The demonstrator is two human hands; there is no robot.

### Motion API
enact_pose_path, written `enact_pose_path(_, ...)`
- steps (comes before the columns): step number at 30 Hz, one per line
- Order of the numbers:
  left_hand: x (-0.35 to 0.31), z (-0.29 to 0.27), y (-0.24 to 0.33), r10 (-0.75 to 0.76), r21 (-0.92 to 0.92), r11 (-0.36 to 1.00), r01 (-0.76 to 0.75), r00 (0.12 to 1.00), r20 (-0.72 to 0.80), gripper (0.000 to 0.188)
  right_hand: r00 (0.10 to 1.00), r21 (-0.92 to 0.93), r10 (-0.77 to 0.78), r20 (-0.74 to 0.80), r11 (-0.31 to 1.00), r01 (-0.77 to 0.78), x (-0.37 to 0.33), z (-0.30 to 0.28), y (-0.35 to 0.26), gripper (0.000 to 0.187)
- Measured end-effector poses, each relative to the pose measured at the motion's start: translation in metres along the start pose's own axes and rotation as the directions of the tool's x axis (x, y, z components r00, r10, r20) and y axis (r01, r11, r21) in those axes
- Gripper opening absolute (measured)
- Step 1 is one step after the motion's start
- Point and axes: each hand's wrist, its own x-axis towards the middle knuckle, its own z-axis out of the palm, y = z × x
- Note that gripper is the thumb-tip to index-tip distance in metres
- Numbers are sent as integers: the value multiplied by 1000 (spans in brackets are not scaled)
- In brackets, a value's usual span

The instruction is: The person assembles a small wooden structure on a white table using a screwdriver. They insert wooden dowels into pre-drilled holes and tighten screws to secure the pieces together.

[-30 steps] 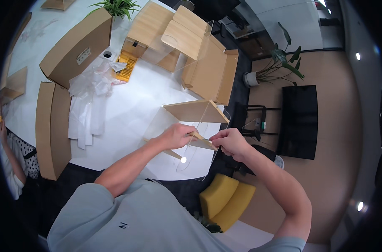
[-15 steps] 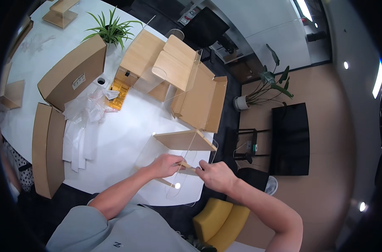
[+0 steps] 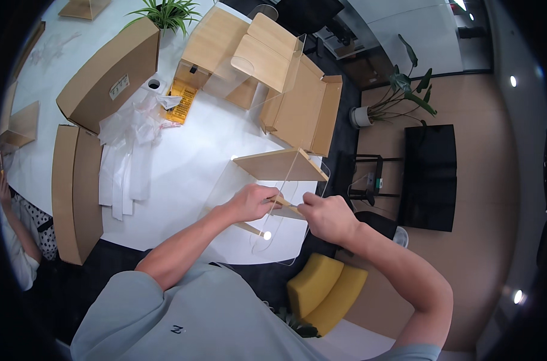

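Note:
In front of me on the table stands a partly built unit of clear panels and light wooden boards. Its upper wooden board slants beyond my hands, and a clear panel spans its left side. My left hand is closed around the end of a narrow wooden board in the middle of the unit. Close to that board's right end, my right hand is closed in a fist at the clear panel's edge. Whatever it grips is mostly hidden by the fingers.
A similar assembled unit stands farther back beside an open cardboard box. To the left are crumpled plastic wrapping, a yellow tool case, a tall cardboard box and a co-worker's arm. A yellow seat stands off the table's near edge.
The whole view has shifted, so everything sits higher and slightly farther right. More of the co-worker shows at the left. Both hands keep their places on the unit.

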Motion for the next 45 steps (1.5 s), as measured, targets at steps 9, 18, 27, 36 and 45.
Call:
enact_pose_path(9, 2, 1, 2, -28, -9, 1000, 29, 998, 53, 16, 837, 537, 492, 240, 651, -537, -1, 10, 4, 10)
enact_pose_path(18, 0, 3, -4, -3, -1, 1000, 3, 1000, 13, 15, 975, -262, -161, 154, 945, 197, -5, -11, -8, 14)
enact_pose_path(27, -3, 6, -2, 23, -2, 1000, -23, 999, 26, 17, 506, 576, 572, 645, 71, -814, 11, -1, 9, 15)
enact_pose_path(36, 1, -4, 1, 0, -42, 999, 1, 1000, 18, 17, 988, -166, -145, 57, 974, 153, -2, -15, 0, 11)
enact_pose_path(45, -1, 3, -3, -10, -48, 999, 9, 1000, -14, 15, 929, 313, 353, 109, 875, -370, 1, 8, -8, 19)
